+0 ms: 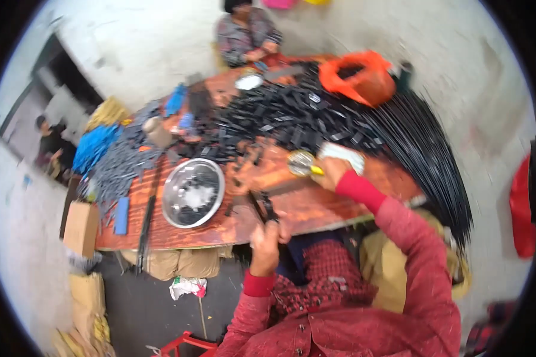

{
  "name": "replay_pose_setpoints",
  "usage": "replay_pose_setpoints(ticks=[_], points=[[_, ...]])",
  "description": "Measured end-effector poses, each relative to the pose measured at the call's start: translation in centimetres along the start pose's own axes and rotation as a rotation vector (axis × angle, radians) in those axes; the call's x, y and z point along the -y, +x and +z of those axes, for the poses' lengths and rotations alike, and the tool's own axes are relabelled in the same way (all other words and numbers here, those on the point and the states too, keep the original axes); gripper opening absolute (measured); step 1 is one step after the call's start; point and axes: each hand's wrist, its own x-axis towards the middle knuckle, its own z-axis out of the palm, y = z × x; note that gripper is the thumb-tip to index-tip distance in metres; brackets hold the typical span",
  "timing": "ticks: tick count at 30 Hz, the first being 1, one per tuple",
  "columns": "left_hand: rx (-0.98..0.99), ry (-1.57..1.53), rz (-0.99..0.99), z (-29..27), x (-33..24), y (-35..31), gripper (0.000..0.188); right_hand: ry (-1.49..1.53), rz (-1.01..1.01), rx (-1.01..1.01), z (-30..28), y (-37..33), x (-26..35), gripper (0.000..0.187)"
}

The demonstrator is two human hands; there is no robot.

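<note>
My left hand (265,245) is closed at the table's near edge around dark, narrow black pieces (262,206) that stick up past the fingers; blur hides their exact kind. To its upper right, my right hand (335,172) is closed on a small yellow-handled thing (317,171). Against that lies a round, clear-and-yellowish object (300,162), and I cannot tell whether the two are one. A white, flat item (345,156) sits just beyond the right hand's fingers. Left of my left hand rests a shiny metal bowl (168,202) with pale contents.
Loose black pieces (280,113) pile across the reddish table (315,205), with long black strips (429,154) at right. An orange bag (369,89) stands behind. Grey pieces (122,157) and a blue bundle (95,149) lie left. One person (247,35) sits opposite; another (55,146) is by the doorway.
</note>
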Motion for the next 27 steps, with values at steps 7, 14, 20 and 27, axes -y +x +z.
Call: replay_pose_setpoints(ticks=[7,14,20,27], points=[[0.102,0.005,-0.004,1.2,-0.3,0.1,0.028,-0.096,-0.11,-0.178,2.4,2.1,-1.7,0.017],[0.132,-0.035,0.023,0.1,-1.2,0.7,0.032,-0.182,-0.14,-0.147,2.9,4.1,-0.5,0.025],[0.159,-0.074,0.037,-0.1,-0.6,0.8,0.031,-0.25,-0.079,-0.097,2.7,4.6,0.0,0.026],[0.153,-0.037,-0.019,-0.1,-0.3,1.0,0.033,-0.138,-0.156,-0.159,2.3,4.7,0.4,0.023]])
